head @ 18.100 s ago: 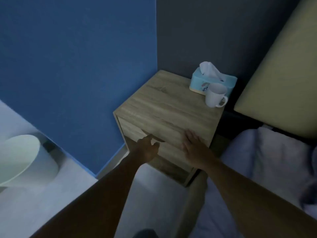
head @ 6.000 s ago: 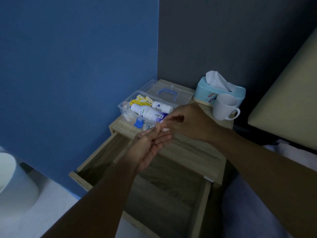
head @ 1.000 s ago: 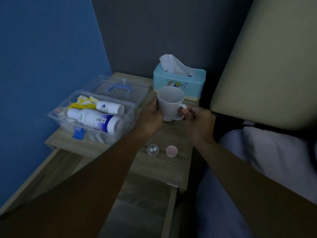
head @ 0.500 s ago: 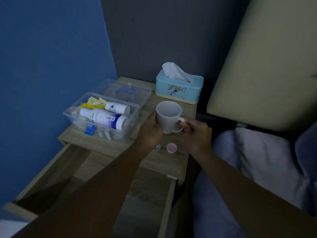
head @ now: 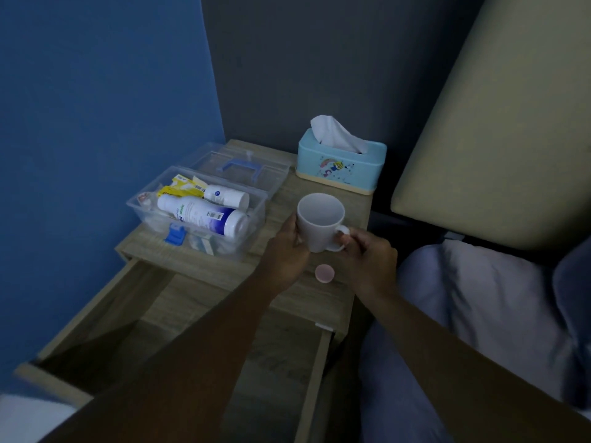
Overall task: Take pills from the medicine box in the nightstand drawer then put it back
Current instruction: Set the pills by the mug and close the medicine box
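A clear plastic medicine box (head: 249, 233) sits open on the nightstand top (head: 220, 266), its lid with a blue handle (head: 240, 169) laid back behind it. Inside lie two white bottles (head: 204, 214) and yellow packets. A white mug (head: 319, 220) stands right of the box. My left hand (head: 284, 254) cups its left side and my right hand (head: 367, 254) grips its handle. A small pink cap (head: 324, 272) lies on the wood between my hands. The drawer (head: 281, 356) below is pulled out.
A light blue tissue box (head: 340, 164) stands at the back of the nightstand. A blue wall is on the left and a dark wall behind. A beige headboard (head: 499, 139) and a pillow (head: 492, 302) lie to the right.
Over the last second the mug with both hands on it has come a little toward me. My left hand now hides the small clear pill cup seen earlier beside the pink cap.
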The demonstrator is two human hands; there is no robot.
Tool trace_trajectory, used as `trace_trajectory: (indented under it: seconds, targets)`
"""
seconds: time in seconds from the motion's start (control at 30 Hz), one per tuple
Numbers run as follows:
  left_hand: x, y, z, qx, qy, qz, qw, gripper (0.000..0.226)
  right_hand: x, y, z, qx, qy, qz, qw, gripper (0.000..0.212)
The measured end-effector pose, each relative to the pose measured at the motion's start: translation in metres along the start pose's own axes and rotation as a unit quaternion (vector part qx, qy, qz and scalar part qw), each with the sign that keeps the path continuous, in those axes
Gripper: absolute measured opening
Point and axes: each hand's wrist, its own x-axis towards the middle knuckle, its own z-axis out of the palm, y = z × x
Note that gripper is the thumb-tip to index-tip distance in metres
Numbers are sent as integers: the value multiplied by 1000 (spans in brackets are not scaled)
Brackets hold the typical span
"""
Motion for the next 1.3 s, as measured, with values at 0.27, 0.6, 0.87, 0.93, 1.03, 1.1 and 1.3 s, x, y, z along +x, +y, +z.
trace_trajectory:
  seconds: [0.27, 0.6, 0.87, 0.93, 1.03, 1.1, 1.3]
  targets:
    - [-17, -3, -50, 21, 31, -4, 999, 67, -4, -25, -7, -57, 48, -20, 997, 40]
    - [-37, -21, -161, 176, 193, 25, 965, 55, 17, -107, 60, -34, -137, -137, 980, 45]
    - [-42, -64, -180, 408, 92, 0, 908, 73, 66, -136, 133, -51, -164, 162, 972, 55]
    - [-44, -70, -179, 417, 98, 7, 904, 74, 77, -136, 144, -6, -144, 245, 959, 58]
    - [-43, -76, -183, 432, 94, 15, 897, 75, 89, -130, 154, 81, -135, 320, 934, 46]
    - [-43, -78, -188, 446, 86, 18, 891, 77, 94, -126, 157, 117, -126, 336, 926, 36]
    - [-43, -74, -190, 439, 77, 15, 895, 77, 101, -125, 150, 113, -38, 272, 955, 46]
